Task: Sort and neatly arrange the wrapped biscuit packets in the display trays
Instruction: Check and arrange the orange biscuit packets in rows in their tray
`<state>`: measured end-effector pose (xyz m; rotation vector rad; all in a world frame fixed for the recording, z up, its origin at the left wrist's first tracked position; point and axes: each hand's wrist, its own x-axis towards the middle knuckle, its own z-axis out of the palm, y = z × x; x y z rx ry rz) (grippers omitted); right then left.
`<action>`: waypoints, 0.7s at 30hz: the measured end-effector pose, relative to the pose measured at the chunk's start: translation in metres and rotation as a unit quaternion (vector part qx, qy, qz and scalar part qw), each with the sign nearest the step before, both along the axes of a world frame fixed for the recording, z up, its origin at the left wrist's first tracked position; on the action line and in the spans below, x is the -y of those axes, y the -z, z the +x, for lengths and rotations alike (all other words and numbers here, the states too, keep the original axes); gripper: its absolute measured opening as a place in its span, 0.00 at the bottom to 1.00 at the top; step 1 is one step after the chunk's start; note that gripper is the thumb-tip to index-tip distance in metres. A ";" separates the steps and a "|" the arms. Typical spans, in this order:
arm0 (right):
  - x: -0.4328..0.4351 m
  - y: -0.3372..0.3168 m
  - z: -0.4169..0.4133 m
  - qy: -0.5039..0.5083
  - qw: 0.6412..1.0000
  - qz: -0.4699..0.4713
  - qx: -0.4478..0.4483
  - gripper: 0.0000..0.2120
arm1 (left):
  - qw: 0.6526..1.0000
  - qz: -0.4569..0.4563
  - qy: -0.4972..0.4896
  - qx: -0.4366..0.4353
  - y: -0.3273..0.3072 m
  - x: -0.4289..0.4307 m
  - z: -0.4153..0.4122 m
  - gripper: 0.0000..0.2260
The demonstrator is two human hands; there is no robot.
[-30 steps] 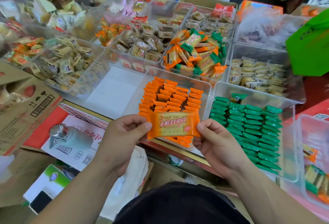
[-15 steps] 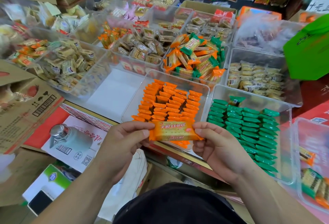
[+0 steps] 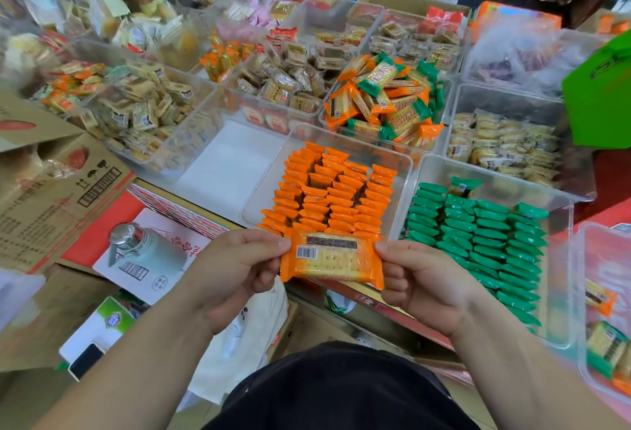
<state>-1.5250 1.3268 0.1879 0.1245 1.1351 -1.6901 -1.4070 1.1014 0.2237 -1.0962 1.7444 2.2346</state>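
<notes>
Our left hand (image 3: 235, 269) and right hand (image 3: 423, 276) pinch orange wrapped biscuit packet (image 3: 333, 260) by ends; careless insertion risks toppling upright orange rows in clear plastic tray (image 3: 403, 163).

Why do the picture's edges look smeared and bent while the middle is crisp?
Head view: the wide-angle lens curves lines near the borders; the orange biscuit packet pinched by the left hand and right hand is sharp, barcode visible; the right-edge tray is blurred.
</notes>
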 end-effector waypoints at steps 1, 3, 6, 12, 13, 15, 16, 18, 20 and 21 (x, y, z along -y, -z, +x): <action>0.000 0.003 0.000 -0.001 0.999 -0.031 0.022 0.13 | 0.999 0.040 -0.007 -0.003 0.001 0.000 0.000 0.08; 0.001 0.009 0.000 -0.006 0.997 -0.068 0.039 0.14 | 0.997 0.075 -0.004 -0.011 0.002 -0.001 0.001 0.08; 0.003 0.012 0.001 0.001 0.998 -0.057 0.033 0.15 | 0.998 0.058 0.002 -0.011 0.006 -0.001 0.001 0.10; 0.010 0.009 -0.001 0.043 0.992 0.094 -0.077 0.07 | 0.983 -0.182 0.020 -0.030 0.014 -0.002 -0.005 0.08; 0.013 0.008 -0.002 0.047 0.990 0.103 -0.081 0.07 | 0.972 -0.231 0.029 -0.042 0.015 -0.004 -0.007 0.07; 0.017 0.008 -0.007 0.064 0.991 0.099 -0.066 0.10 | 0.950 -0.301 0.045 -0.063 0.019 -0.007 -0.012 0.06; 0.019 0.009 -0.011 0.074 0.992 0.091 -0.053 0.13 | 0.941 -0.325 0.051 -0.074 0.023 -0.006 -0.015 0.07; 0.024 0.011 -0.019 0.103 0.990 0.085 -0.042 0.16 | 0.931 -0.347 0.062 -0.094 0.033 -0.003 -0.022 0.10; 0.030 0.017 -0.031 0.126 0.984 0.107 -0.071 0.12 | 0.921 -0.366 0.086 -0.100 0.048 0.003 -0.032 0.12; 0.034 0.021 -0.038 0.134 0.980 0.118 -0.085 0.08 | 0.913 -0.382 0.104 -0.097 0.055 0.006 -0.039 0.12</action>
